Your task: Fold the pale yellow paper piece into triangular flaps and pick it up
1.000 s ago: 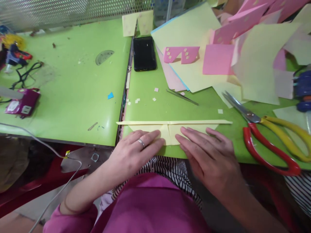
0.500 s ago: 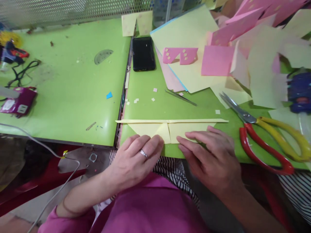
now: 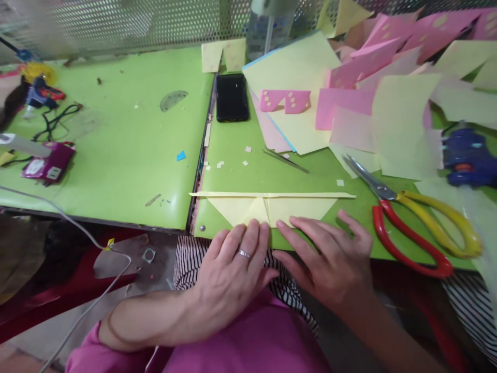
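A folded pale yellow paper (image 3: 272, 207) lies flat near the front edge of the green table (image 3: 124, 155); it has a long narrow strip on top and two triangular flaps below. My left hand (image 3: 233, 264), wearing a ring, rests with its fingertips at the paper's lower edge near the middle. My right hand (image 3: 330, 254) lies flat beside it, fingertips touching the paper's lower right flap. Neither hand grips anything.
Large scissors (image 3: 411, 223) with red and yellow handles lie to the right. Sheets of pink and yellow paper (image 3: 349, 98) are piled at the back right, beside a blue glue gun (image 3: 466, 158). A black phone (image 3: 232, 97), tweezers (image 3: 285, 160) and a purple box (image 3: 48, 163) are also on the table.
Both hands have slid back toward me, off the middle of the folded paper to its lower edge. The view has shifted slightly.
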Demonstrator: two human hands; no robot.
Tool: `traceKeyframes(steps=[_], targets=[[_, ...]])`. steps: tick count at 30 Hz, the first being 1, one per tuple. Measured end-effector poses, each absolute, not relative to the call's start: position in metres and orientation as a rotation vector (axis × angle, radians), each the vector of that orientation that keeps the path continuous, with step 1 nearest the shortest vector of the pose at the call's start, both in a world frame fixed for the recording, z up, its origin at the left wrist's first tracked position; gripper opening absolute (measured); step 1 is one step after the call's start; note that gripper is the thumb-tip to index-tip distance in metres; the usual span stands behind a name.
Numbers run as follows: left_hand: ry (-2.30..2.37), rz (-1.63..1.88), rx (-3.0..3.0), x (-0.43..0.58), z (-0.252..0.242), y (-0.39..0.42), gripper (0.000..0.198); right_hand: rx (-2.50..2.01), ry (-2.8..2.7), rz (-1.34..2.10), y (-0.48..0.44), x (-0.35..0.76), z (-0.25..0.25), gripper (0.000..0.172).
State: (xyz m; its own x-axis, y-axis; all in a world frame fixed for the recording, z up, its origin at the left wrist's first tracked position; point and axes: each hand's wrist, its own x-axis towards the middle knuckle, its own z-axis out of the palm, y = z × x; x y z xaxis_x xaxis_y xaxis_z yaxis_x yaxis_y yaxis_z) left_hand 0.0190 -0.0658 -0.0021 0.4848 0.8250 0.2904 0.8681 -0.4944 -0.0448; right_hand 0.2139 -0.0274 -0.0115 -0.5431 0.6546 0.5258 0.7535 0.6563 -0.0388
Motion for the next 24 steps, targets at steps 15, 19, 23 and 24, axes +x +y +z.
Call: traceKeyframes(steps=[15,19,23,24], targets=[[-1.519,-0.495,-2.587,0.016,-0.020,-0.036,0.069,-0.979,-2.434,-0.277,-0.008,0.213,-0.013,0.032],[-1.611,-0.518,-2.569,0.018,-0.016,-0.021,0.072,-0.935,-2.497,-0.191,0.017,0.214,-0.010,0.034],[-1.620,-0.522,-2.544,0.019,-0.015,-0.017,0.073,-0.919,-2.528,-0.120,0.030,0.216,-0.008,0.035],[-1.613,-0.521,-2.542,0.019,-0.016,-0.017,0.072,-0.913,-2.531,-0.132,0.030,0.216,-0.008,0.035]])
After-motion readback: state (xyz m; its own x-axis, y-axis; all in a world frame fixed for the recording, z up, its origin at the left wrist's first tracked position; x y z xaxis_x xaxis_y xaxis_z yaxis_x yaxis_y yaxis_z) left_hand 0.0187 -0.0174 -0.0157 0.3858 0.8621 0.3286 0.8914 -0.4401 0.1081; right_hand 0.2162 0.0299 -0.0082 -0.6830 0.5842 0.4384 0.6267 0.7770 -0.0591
